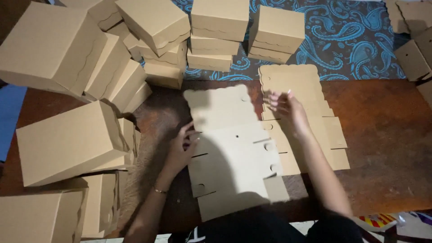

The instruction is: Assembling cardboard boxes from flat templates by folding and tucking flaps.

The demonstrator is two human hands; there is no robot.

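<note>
A flat, unfolded brown cardboard box blank (231,153) with a scalloped top flap lies on the dark wooden table (387,135) in front of me. My left hand (182,146) rests on its left edge, fingers curled against a side flap. My right hand (288,112) hovers with fingers spread over the top of a stack of flat blanks (299,90) that lies just to the right, partly under the first blank.
Several folded brown boxes (67,139) are piled at the left and along the back (220,33). A blue paisley cloth (351,40) lies beyond the table. More cardboard pieces (416,54) sit at the far right.
</note>
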